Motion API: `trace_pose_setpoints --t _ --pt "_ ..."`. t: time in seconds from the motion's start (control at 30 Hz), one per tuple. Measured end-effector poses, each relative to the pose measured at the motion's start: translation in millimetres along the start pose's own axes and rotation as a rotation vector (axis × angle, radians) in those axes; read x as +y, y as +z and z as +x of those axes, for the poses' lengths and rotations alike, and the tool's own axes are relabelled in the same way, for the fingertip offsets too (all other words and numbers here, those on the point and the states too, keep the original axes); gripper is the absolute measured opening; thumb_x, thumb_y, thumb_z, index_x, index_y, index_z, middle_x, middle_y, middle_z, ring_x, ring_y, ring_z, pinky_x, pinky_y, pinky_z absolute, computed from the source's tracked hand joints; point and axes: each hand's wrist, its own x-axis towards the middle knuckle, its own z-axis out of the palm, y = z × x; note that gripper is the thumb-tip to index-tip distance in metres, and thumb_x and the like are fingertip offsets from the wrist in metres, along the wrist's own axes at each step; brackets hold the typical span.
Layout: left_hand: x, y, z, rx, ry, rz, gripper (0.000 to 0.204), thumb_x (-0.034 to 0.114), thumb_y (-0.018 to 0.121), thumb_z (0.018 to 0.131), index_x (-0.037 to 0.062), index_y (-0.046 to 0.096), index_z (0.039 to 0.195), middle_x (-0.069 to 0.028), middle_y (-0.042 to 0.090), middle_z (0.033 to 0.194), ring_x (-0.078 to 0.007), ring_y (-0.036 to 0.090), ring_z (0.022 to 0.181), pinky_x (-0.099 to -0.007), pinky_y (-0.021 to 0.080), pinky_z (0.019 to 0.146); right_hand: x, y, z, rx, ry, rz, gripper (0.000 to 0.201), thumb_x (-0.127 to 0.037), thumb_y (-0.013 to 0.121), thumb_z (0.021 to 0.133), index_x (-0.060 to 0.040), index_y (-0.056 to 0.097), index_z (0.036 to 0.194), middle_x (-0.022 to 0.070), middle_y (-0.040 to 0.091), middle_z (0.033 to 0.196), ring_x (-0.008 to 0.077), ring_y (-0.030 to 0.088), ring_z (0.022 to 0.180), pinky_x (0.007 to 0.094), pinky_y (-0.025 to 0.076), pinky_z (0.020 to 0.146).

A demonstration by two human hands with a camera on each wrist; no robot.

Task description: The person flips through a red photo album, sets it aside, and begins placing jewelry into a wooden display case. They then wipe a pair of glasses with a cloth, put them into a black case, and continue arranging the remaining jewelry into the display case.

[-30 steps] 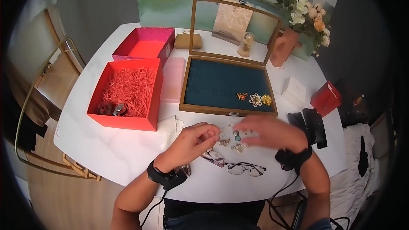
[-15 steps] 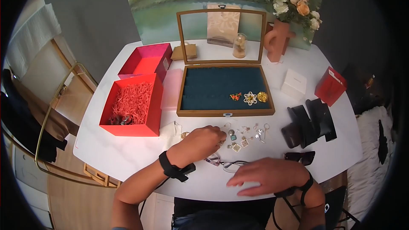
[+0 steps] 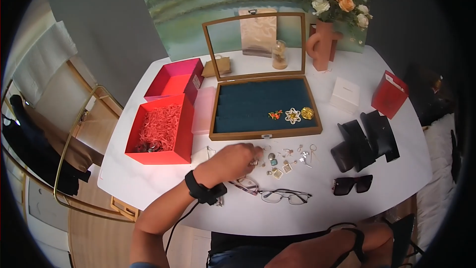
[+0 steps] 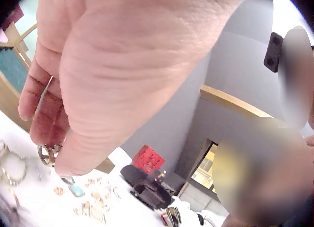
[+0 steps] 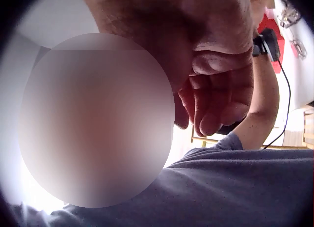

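Note:
My left hand (image 3: 230, 163) is over the table in front of the jewelry box (image 3: 216, 128), its thumb and fingers pinching a small gold-toned piece of jewelry (image 4: 46, 156) with a ring-like outline. Beside its fingertips lie several small pieces of jewelry, among them a turquoise square stone (image 3: 273, 162) and a pale diamond-shaped piece (image 3: 277, 173). The box lid stands up; on the dark lining sit an orange-red brooch (image 3: 275, 114), a white flower brooch (image 3: 293, 115) and a round gold brooch (image 3: 307, 113). My right hand (image 5: 216, 84) is close to my body, fingers loosely curled and holding nothing.
Eyeglasses (image 3: 285, 197) and sunglasses (image 3: 352, 185) lie near the front edge. Dark glasses cases (image 3: 358, 141), a white box (image 3: 345, 95) and a red bag (image 3: 389, 94) stand right. A red box (image 3: 171, 156) with shredded paper is left; a flower vase (image 3: 323, 49) stands behind.
My right hand has pulled back from over the jewelry to my body at the lower edge. The left hand has reached down to the jewelry, and the sunglasses have come into view.

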Motion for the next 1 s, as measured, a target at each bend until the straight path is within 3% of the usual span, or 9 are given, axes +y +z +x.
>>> trace_pose_setpoints --t 0.07,0.13,0.17,0.2,0.33,0.43,0.53,0.8,1.0 --pt "-16.4 -21.8 2.6 0.041 0.007 -0.043 0.023 0.008 0.065 0.083 0.0026 0.065 0.106 -0.0159 0.067 0.093 -0.0345 0.066 0.091 -0.0413 0.052 0.080 -0.5 -0.7 1.2 -0.018 0.065 0.057 0.023 -0.019 0.065 0.098 -0.0050 0.065 0.116 0.0089 0.068 0.095 0.0203 0.066 0.083 0.0327 0.052 0.074" --pt "-43.0 -39.0 12.6 0.106 0.050 0.021 0.024 0.008 0.066 0.081 0.0017 0.066 0.104 -0.0162 0.068 0.092 -0.0332 0.067 0.089 -0.0407 0.053 0.078 28.0 -10.5 -4.7 -0.060 0.206 -0.014 0.031 -0.019 0.060 0.100 -0.0082 0.060 0.129 0.0081 0.067 0.111 0.0192 0.066 0.101 0.0307 0.051 0.091" --pt "-55.1 -46.7 18.5 0.119 -0.033 0.039 0.024 0.008 0.067 0.080 0.0011 0.066 0.103 -0.0166 0.069 0.093 -0.0329 0.068 0.087 -0.0405 0.053 0.078 31.4 -22.7 -2.5 0.009 0.331 0.099 0.029 -0.018 0.063 0.099 -0.0079 0.062 0.127 0.0038 0.070 0.105 0.0114 0.065 0.099 0.0279 0.049 0.092" --pt "-67.9 -53.5 24.5 0.133 -0.114 0.059 0.024 0.008 0.067 0.080 0.0005 0.067 0.102 -0.0169 0.069 0.093 -0.0325 0.068 0.085 -0.0404 0.053 0.077 40.5 -28.6 -4.0 0.178 0.261 0.112 0.028 -0.022 0.062 0.100 -0.0065 0.062 0.123 0.0012 0.069 0.098 0.0061 0.061 0.093 0.0260 0.049 0.087" --pt "-124.2 -58.2 46.0 0.148 -0.285 0.041 0.024 0.010 0.069 0.078 -0.0006 0.067 0.100 -0.0175 0.070 0.090 -0.0334 0.068 0.084 -0.0406 0.053 0.076 57.3 -59.0 -9.7 0.470 0.327 0.251 0.023 -0.015 0.061 0.100 -0.0011 0.062 0.118 0.0040 0.066 0.093 0.0090 0.061 0.082 0.0253 0.051 0.078" --pt "-148.2 -50.8 56.2 0.159 -0.307 0.136 0.024 0.015 0.071 0.077 -0.0006 0.069 0.096 -0.0188 0.070 0.087 -0.0345 0.068 0.082 -0.0403 0.053 0.075 44.0 -61.4 -19.6 0.594 0.189 0.301 0.019 -0.011 0.059 0.100 0.0012 0.062 0.114 0.0053 0.064 0.087 0.0100 0.060 0.077 0.0251 0.050 0.072" --pt "-162.2 -41.9 64.8 0.102 -0.368 0.163 0.025 0.015 0.072 0.074 0.0032 0.072 0.096 -0.0203 0.071 0.092 -0.0377 0.068 0.093 -0.0437 0.054 0.082 24.8 -52.4 -30.1 0.701 0.234 0.362 0.016 -0.008 0.058 0.100 0.0019 0.062 0.112 0.0063 0.064 0.083 0.0107 0.058 0.073 0.0260 0.049 0.069" --pt "-176.0 -35.1 61.9 0.011 -0.392 0.218 0.029 0.034 0.073 0.084 0.0060 0.073 0.091 -0.0159 0.072 0.091 -0.0345 0.069 0.091 -0.0431 0.053 0.081 21.0 -14.8 -55.1 0.745 0.274 0.650 0.016 -0.005 0.056 0.100 0.0025 0.060 0.113 0.0080 0.063 0.080 0.0128 0.056 0.070 0.0277 0.047 0.066" --pt "-185.1 -33.1 56.8 0.049 -0.417 0.058 0.030 0.035 0.068 0.089 0.0048 0.072 0.090 -0.0163 0.072 0.089 -0.0339 0.068 0.091 -0.0441 0.052 0.080 41.7 -39.0 -37.2 0.680 0.225 0.548 0.017 -0.003 0.052 0.100 0.0029 0.059 0.115 0.0081 0.061 0.077 0.0132 0.054 0.068 0.0279 0.045 0.065"
